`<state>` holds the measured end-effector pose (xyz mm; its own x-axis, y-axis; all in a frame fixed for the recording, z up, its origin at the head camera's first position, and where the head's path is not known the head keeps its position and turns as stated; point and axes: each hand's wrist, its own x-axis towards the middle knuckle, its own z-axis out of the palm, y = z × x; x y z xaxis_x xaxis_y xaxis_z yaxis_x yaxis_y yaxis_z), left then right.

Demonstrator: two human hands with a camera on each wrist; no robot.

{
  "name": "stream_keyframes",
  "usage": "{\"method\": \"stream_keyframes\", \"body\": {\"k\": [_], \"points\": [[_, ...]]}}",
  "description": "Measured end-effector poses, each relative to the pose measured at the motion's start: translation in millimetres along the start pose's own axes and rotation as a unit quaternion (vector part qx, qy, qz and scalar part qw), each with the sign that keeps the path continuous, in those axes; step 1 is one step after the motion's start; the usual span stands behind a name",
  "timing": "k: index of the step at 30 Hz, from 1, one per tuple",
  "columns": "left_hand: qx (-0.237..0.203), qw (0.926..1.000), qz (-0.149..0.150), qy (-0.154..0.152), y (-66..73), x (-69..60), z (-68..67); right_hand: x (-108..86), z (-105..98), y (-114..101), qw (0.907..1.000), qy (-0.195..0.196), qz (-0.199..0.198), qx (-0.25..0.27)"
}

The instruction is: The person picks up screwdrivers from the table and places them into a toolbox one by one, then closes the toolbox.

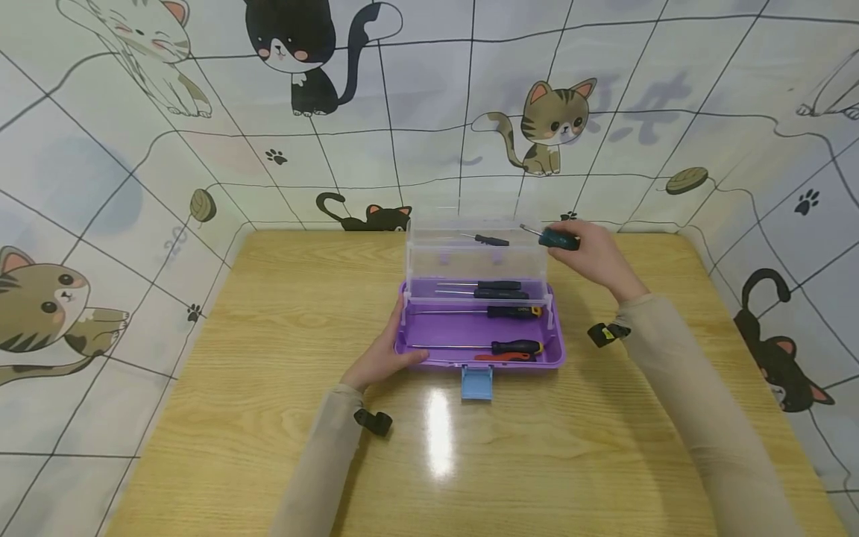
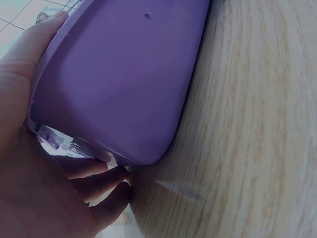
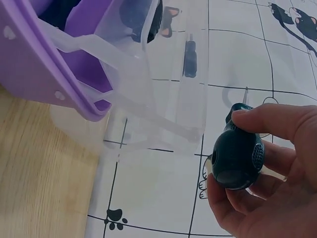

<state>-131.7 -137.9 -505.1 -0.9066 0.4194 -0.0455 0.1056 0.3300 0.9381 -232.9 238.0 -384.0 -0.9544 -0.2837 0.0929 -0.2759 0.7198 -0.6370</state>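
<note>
A purple toolbox (image 1: 443,328) stands on the table with its clear lid and tray raised at the back. My left hand (image 1: 382,358) grips its left end, thumb over the front rim; in the left wrist view the fingers (image 2: 106,191) curl round the corner. To the right of the raised trays, my right hand (image 1: 593,257) pinches a short dark green screwdriver (image 1: 559,239) by its handle, shaft pointing left. A small black screwdriver (image 1: 492,240) lies in the upper clear tray. Lower down are black screwdrivers (image 1: 499,294), two yellow-ended screwdrivers (image 1: 517,347) and an orange-red tool (image 1: 503,357).
The toolbox's blue latch (image 1: 477,384) hangs open at the front. Wooden table (image 1: 288,313) surface surrounds the box. A cat-printed sheet (image 1: 436,156) rises close behind it and along both sides.
</note>
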Motion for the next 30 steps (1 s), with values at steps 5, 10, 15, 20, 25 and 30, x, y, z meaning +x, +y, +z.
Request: {"method": "stream_keyframes", "body": {"k": [5,10,15,20,25,30], "points": [[0.001,1.0000,0.004,0.002,-1.3,0.8,-0.5,12.0,-2.1,-1.4,0.9996,-0.024,-0.006,0.009],[0.002,1.0000,0.003,0.004,-0.8,2.7,-0.2,25.6,-4.8,-3.7,0.9989,-0.042,-0.009,0.016],[-0.001,1.0000,-0.010,0.001,3.0,1.6,0.7,37.2,-5.6,-6.3,0.9974,-0.069,0.011,0.020],[-0.018,0.9998,-0.003,-0.004,21.1,-2.8,-2.0,50.7,-5.3,-7.9,0.9971,-0.072,0.004,0.026],[-0.022,0.9996,-0.010,-0.015,35.6,-6.6,-4.9,64.9,-5.8,-8.4,0.9971,-0.074,-0.004,0.019],[-0.014,0.9997,-0.011,-0.015,37.9,-8.1,-5.1,76.9,-6.2,-13.6,0.9953,-0.090,-0.026,-0.021]]}}
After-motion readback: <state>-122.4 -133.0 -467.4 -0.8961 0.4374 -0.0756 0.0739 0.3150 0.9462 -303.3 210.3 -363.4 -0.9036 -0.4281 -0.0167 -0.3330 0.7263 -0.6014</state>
